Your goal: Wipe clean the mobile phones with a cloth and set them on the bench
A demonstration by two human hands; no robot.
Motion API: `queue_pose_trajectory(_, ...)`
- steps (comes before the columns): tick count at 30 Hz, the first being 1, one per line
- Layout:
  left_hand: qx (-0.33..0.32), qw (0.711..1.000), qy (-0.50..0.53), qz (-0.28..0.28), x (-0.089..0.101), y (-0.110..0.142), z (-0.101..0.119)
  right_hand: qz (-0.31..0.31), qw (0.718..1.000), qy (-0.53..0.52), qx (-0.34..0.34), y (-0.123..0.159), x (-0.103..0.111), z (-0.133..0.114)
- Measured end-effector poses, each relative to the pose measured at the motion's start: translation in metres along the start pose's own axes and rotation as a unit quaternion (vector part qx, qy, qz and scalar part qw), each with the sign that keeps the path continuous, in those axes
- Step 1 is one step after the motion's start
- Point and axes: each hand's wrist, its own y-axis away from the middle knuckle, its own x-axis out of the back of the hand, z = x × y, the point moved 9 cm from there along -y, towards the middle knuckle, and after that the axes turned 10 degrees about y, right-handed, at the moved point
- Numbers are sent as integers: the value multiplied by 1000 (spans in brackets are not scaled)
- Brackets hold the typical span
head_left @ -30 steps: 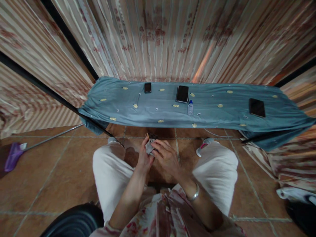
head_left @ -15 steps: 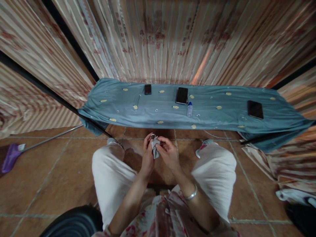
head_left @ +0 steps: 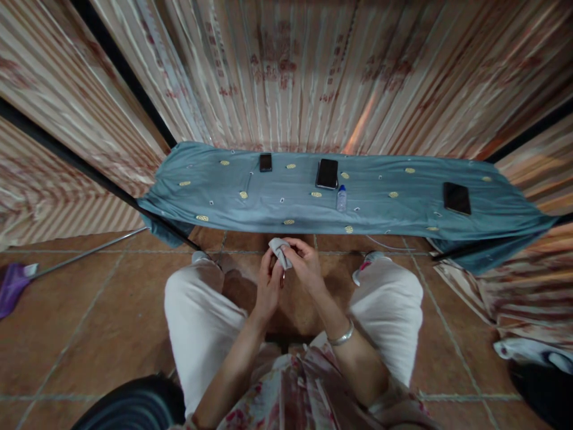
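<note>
In front of the cloth-covered bench, between the knees, my two hands meet. My right hand (head_left: 307, 263) pinches a small light grey cloth (head_left: 280, 249), folded and bunched over the fingertips of my left hand (head_left: 269, 285). The left fingers are closed around a small shiny metal object (head_left: 283, 276); only a thin edge of it shows below the cloth, so its kind cannot be made out. A silver bracelet (head_left: 344, 334) circles the right wrist.
On the blue-green bench cloth (head_left: 268, 209) lie a small dark device (head_left: 265, 162), a black tablet-like device (head_left: 327, 173), a clear blue-capped bottle (head_left: 342, 199) and another black tablet-like device (head_left: 457, 198). Black poles (head_left: 129, 77) flank it. A purple broom head (head_left: 14, 288) rests on the tiles.
The cloth has moved from hanging between my hands up over the left fingertips. The metal object's shiny edge, earlier at the top of my left fingers, now shows lower down.
</note>
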Motion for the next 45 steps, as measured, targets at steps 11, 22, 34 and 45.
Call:
queue_pose_trajectory(11, -33, 991, -47, -118, -23, 11, 19, -82, 988, -78, -101, -29, -5, 26)
queue_pose_trajectory(22, 9, 994, 16, -110, -20, 8, 8, -106, 993, -46, -5, -14, 2, 1)
queue_pose_trajectory(34, 202, 961, 190, -4, -25, 20, -10, -12, 999, -11, -43, -1, 9, 32)
queue_pose_trajectory(45, 204, 956, 207, 45, -26, 21, -11, 8, 951, 278, 137, 42, 30, -17)
